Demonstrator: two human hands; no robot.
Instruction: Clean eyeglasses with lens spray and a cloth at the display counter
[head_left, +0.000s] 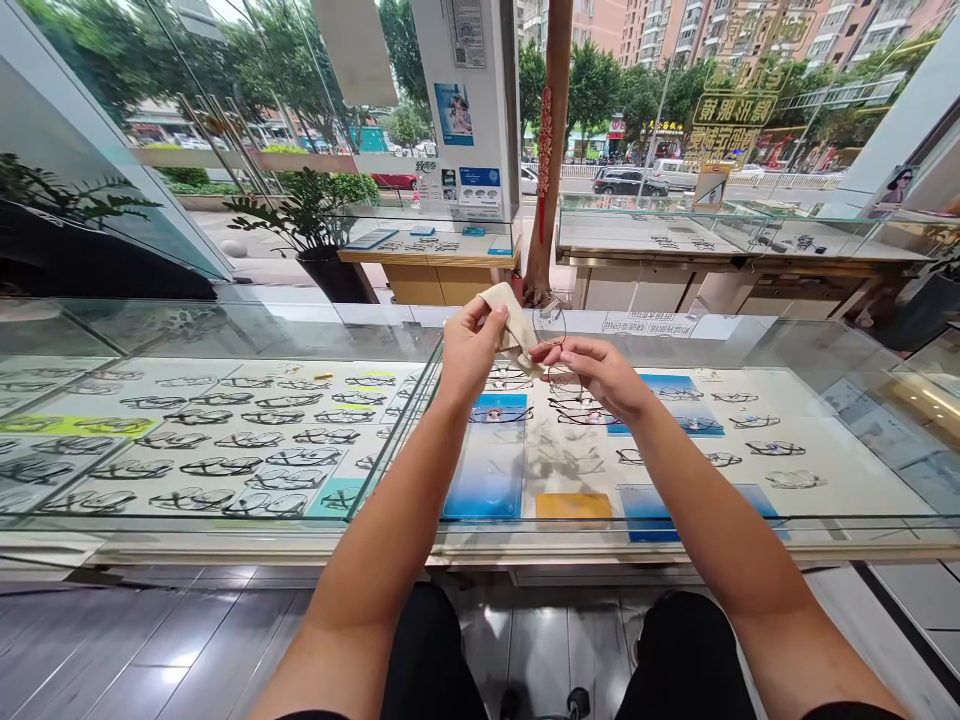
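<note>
My left hand [471,345] is raised over a glass display counter [225,335] and pinches a beige cleaning cloth [508,305] between thumb and fingers. My right hand [592,368] sits just to its right, fingers closed on a pair of thin wire-rimmed glasses [553,335]. The cloth touches the frame near one round lens. Both forearms reach out from the bottom of the view, above my knees in dark trousers.
Under the counter glass lie several rows of spectacle frames [225,440] on white trays, with blue cards [487,480] and an orange card [574,507]. Behind stand more counters [675,240], a potted plant [322,230], a pillar [555,130] and street-facing windows.
</note>
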